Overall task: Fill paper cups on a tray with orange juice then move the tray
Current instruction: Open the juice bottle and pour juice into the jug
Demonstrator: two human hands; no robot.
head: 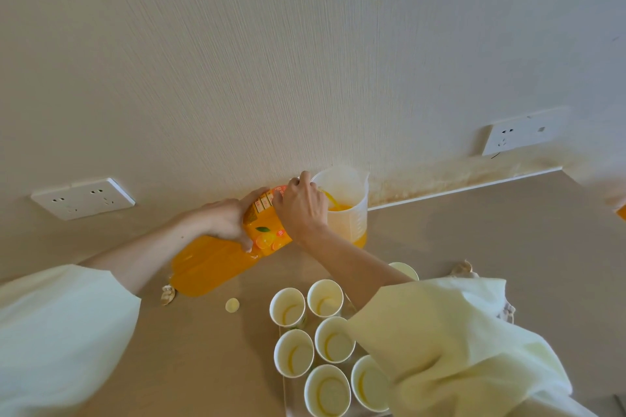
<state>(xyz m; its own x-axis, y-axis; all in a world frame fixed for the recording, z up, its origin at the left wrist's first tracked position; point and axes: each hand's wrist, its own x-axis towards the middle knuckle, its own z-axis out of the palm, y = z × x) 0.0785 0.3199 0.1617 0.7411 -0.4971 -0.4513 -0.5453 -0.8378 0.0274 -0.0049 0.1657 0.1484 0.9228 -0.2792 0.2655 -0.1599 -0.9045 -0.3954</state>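
Left hand [230,223]: my fingers [253,197] clasp the tilted bottle [216,264] at its label, mid-frame.
Right hand [299,210]: grasping the bottle's neck end.
Jug [349,189]: right of centre, taking the juice [342,206].
Cups [333,338]: empty on the tray [287,398], lower centre.

A cream wall with fine vertical texture lines [305,44] fills the far side. A white double socket plate [83,198] sits low on the left, and another white socket plate [521,135] on the right. Below, a smooth beige countertop [474,230] meets the wall. Brownish stains [440,179] mark the wall base at the right. The light is soft and even.
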